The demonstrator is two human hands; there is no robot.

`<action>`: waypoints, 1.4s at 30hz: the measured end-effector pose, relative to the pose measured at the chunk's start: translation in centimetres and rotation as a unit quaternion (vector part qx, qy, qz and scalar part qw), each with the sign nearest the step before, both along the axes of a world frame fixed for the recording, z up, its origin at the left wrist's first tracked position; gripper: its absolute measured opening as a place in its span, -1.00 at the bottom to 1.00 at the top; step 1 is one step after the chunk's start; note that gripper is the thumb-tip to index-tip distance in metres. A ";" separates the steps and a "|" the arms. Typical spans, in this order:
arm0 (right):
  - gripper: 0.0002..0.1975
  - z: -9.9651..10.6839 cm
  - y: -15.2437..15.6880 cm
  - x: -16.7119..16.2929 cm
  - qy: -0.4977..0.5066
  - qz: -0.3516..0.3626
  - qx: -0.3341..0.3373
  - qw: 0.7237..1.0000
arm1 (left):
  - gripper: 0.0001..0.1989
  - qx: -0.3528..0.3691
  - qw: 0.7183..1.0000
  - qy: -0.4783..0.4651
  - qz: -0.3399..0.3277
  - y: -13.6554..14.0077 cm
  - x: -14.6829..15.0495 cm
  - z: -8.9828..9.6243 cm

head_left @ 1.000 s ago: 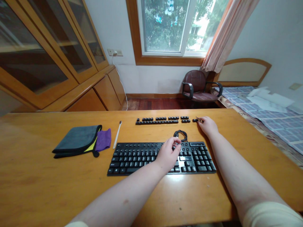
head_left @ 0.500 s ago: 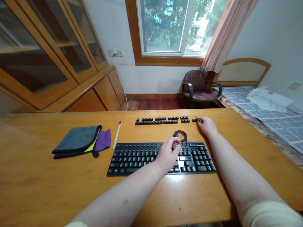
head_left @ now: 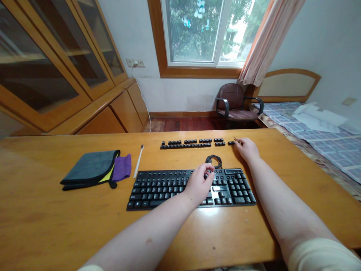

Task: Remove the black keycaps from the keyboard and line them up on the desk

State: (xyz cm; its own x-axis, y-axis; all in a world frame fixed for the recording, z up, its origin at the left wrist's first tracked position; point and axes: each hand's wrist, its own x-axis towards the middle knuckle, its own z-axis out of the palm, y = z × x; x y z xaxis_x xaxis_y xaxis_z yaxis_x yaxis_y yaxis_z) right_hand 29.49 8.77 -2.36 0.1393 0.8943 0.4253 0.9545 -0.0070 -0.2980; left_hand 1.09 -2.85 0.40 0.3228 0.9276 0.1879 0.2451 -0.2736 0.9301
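A black keyboard [head_left: 169, 190] lies on the desk, its top row of switches bare of keycaps. My left hand [head_left: 200, 182] rests over its right-middle part, fingers loosely curled and apart, with nothing visible in them. Beyond the keyboard, loose black keycaps [head_left: 186, 145] are set out in two rows. At the right end of these rows, my right hand [head_left: 246, 148] is closed on a thin brass-coloured wire tool [head_left: 237, 140], mostly covered by the fingers. Small keycaps [head_left: 231, 143] lie right by those fingertips. The coiled keyboard cable [head_left: 214, 162] sits behind the keyboard.
To the left are a white toothbrush [head_left: 138, 162], a folded grey cloth [head_left: 91, 165] and a purple cloth [head_left: 122, 167] on the wooden desk [head_left: 56, 226]. Past the far edge stand a brown armchair [head_left: 232, 99], a bed [head_left: 307, 120] and a glass-fronted cabinet [head_left: 87, 98].
The view has shifted very slightly. My right hand stays by the keycaps at the row's end, the wire tool tilting a little. My left hand keeps its place over the keyboard.
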 end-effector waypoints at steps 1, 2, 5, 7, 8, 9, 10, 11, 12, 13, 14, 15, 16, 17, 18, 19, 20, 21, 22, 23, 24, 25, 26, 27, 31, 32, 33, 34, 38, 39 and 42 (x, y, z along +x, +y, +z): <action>-0.69 0.7 -0.5 -0.1 0.019 0.016 0.037 0.999 | -0.84 0.005 1.000 0.011 -0.004 0.0 0.0 0.0; -0.66 1.5 -1.1 -0.3 0.039 0.031 0.077 0.996 | -0.84 0.011 1.000 0.025 -0.009 0.0 0.0 0.1; -0.58 4.0 -4.3 -1.3 0.108 0.063 0.148 0.981 | -0.82 0.036 0.996 0.076 -0.036 -0.1 0.0 0.4; -0.52 4.8 -7.0 -2.2 0.168 0.069 0.118 0.976 | -0.81 0.056 0.991 0.107 -0.056 -0.2 0.0 0.6; -0.50 4.8 -8.3 -2.5 0.195 0.083 0.087 0.973 | -0.81 0.063 0.989 0.119 -0.065 -0.3 0.0 0.7; -0.51 4.5 -9.6 -2.8 0.208 0.104 0.057 0.971 | -0.80 0.068 0.987 0.127 -0.071 -0.3 0.0 0.7; -0.54 4.0 -10.6 -3.1 0.209 0.119 0.040 0.970 | -0.80 0.071 0.986 0.132 -0.074 -0.3 0.0 0.8; -0.56 3.5 -11.4 -3.2 0.209 0.126 0.033 0.969 | -0.80 0.071 0.986 0.134 -0.074 -0.3 0.0 0.8; -0.57 2.9 -12.0 -3.3 0.212 0.123 0.034 0.969 | -0.80 0.069 0.986 0.134 -0.073 -0.3 0.0 0.8; -0.58 2.5 -12.3 -3.4 0.215 0.119 0.036 0.969 | -0.80 0.066 0.986 0.134 -0.071 -0.3 0.0 0.8; -0.59 2.2 -12.3 -3.4 0.214 0.119 0.033 0.969 | -0.80 0.064 0.987 0.134 -0.069 -0.3 0.0 0.8; -0.60 2.0 -12.3 -3.5 0.212 0.118 0.030 0.970 | -0.80 0.062 0.987 0.134 -0.067 -0.2 0.0 0.8; -0.61 1.9 -12.1 -3.5 0.208 0.119 0.025 0.971 | -0.80 0.062 0.987 0.133 -0.066 -0.2 0.0 0.8; -0.61 2.0 -11.9 -3.6 0.203 0.120 0.020 0.972 | -0.80 0.062 0.987 0.132 -0.065 -0.2 0.1 0.8; -0.62 2.1 -11.6 -3.7 0.200 0.120 0.016 0.972 | -0.80 0.063 0.987 0.131 -0.062 -0.2 0.1 0.8; -0.62 2.1 -11.5 -3.8 0.200 0.120 0.013 0.972 | -0.81 0.065 0.988 0.130 -0.059 -0.2 0.1 0.7; -0.63 2.2 -11.3 -3.8 0.202 0.121 0.010 0.972 | -0.81 0.067 0.988 0.129 -0.057 -0.2 0.1 0.7; -0.63 2.2 -11.2 -3.9 0.205 0.122 0.008 0.971 | -0.81 0.069 0.988 0.129 -0.055 -0.2 0.1 0.6; -0.64 2.1 -11.2 -3.9 0.209 0.124 0.005 0.970 | -0.81 0.071 0.988 0.129 -0.054 -0.2 0.1 0.6; -0.64 2.0 -11.1 -4.0 0.214 0.126 0.000 0.969 | -0.81 0.072 0.987 0.130 -0.053 -0.3 0.1 0.6; -0.64 1.9 -11.1 -4.0 0.219 0.127 -0.006 0.967 | -0.82 0.074 0.987 0.131 -0.054 -0.3 0.1 0.5; -0.65 1.7 -11.0 -4.0 0.223 0.127 -0.012 0.966 | -0.82 0.075 0.987 0.131 -0.054 -0.2 0.1 0.5; -0.65 1.6 -10.9 -4.0 0.228 0.127 -0.018 0.965 | -0.82 0.075 0.987 0.131 -0.055 -0.2 0.1 0.5; -0.65 1.5 -10.9 -4.0 0.233 0.128 -0.024 0.964 | -0.82 0.075 0.987 0.130 -0.055 -0.2 0.1 0.5; -0.65 1.2 -10.6 -3.9 0.246 0.136 -0.035 0.959 | -0.82 0.075 0.987 0.129 -0.058 -0.2 0.1 0.5; -0.65 1.2 -10.6 -3.9 0.248 0.137 -0.036 0.958 | -0.82 0.075 0.987 0.129 -0.059 -0.2 0.1 0.5; -0.65 1.2 -10.6 -3.9 0.249 0.138 -0.036 0.958 | -0.82 0.075 0.987 0.129 -0.060 -0.2 0.1 0.5; -0.65 1.2 -10.7 -3.9 0.249 0.139 -0.037 0.958 | -0.82 0.074 0.987 0.129 -0.061 -0.2 0.1 0.5; -0.65 1.3 -10.9 -4.0 0.247 0.139 -0.041 0.958 | -0.81 0.071 0.988 0.126 -0.061 -0.2 0.1 0.5; -0.64 1.4 -10.9 -4.1 0.249 0.138 -0.041 0.958 | -0.81 0.070 0.988 0.126 -0.061 -0.2 0.1 0.5; -0.62 1.6 -10.9 -4.2 0.250 0.135 -0.046 0.958 | -0.81 0.068 0.988 0.125 -0.061 -0.2 0.1 0.6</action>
State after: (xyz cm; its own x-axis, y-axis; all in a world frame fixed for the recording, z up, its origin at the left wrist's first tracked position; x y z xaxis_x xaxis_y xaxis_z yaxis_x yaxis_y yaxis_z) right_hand 25.30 -2.13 -0.81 0.0628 0.9570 0.2831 0.6636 0.1718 -0.7281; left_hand 1.16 -3.05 1.00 0.4826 0.8507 0.2083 0.4209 -0.4338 0.7967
